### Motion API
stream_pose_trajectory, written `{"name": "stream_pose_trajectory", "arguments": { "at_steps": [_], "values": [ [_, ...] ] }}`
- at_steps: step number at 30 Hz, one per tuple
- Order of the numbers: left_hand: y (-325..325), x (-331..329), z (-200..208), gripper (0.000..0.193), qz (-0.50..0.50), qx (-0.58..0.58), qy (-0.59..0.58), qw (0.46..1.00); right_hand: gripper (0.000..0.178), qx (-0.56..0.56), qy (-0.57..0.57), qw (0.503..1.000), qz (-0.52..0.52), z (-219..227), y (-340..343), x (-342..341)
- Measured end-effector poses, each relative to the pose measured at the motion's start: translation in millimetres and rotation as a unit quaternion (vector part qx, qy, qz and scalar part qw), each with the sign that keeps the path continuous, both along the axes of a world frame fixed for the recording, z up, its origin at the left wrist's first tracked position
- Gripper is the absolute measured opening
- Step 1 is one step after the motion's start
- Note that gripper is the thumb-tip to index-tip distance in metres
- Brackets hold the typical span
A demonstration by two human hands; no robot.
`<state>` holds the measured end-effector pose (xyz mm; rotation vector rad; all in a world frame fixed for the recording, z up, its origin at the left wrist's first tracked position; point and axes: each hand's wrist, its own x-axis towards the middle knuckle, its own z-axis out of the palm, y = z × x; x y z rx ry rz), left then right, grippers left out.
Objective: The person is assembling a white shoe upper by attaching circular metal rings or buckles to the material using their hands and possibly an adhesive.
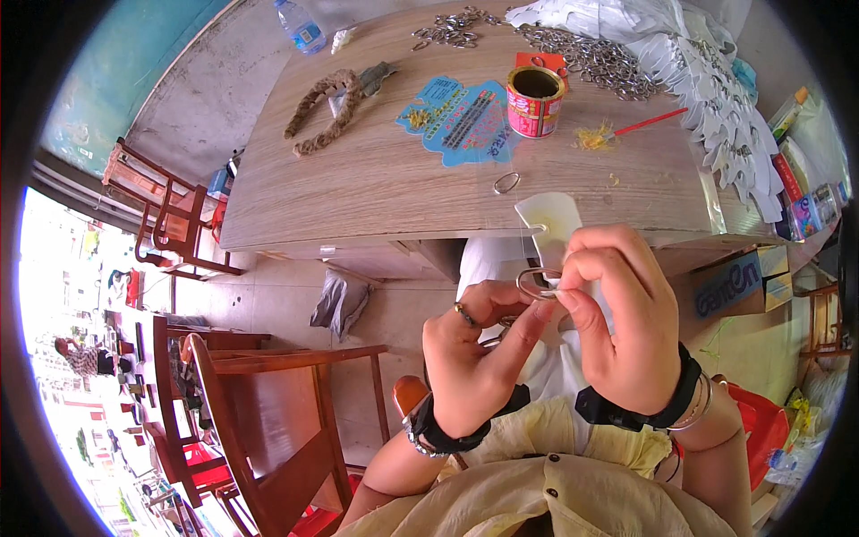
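Just in front of the table edge, my left hand (474, 362) is closed, with thumb and finger at a thin oval metal ring (529, 292). More metal shows inside its curled fingers, partly hidden. My right hand (624, 309) pinches the same ring's right side between thumb and fingertips; a small pale bit shows at the pinch. Right behind the hands, a white notched plastic piece (562, 217) with a yellowish smear overhangs the table edge. Another oval metal ring (506, 183) lies on the wooden table (358, 192) beyond it.
A red tin (535, 115) stands on a blue printed sheet (461, 134). Right of it lies a red brush (651, 122) with yellow bristles. Behind are piled metal rings (604, 64) and stacked white pieces (716, 116). A brown braided loop (304, 112) lies left; a wooden chair (268, 403) stands lower left.
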<state>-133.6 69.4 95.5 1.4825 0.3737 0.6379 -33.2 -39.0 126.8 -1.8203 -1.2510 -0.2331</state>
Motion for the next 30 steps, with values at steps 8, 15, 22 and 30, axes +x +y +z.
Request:
{"name": "stream_pose_trajectory", "arguments": {
  "at_steps": [8,15,22,30],
  "values": [
    [1,0,-6,0.01,0.0,-0.029,-0.01,1.0,0.014,0.045,0.075,0.995,0.037,-4,0,1],
    [-1,-2,-4,0.005,-0.006,-0.062,-0.012,0.998,0.012,0.027,-0.026,0.999,0.012,-14,-5,0],
    [6,-2,-6,0.005,-0.065,-0.232,0.004,0.97,0.012,-0.005,-0.112,0.993,-0.029,-25,-8,-6],
    [7,0,-2,0.006,-0.08,-0.327,0.005,0.942,0.015,0.019,-0.165,0.984,-0.07,-36,-10,-5]
  ]
}}
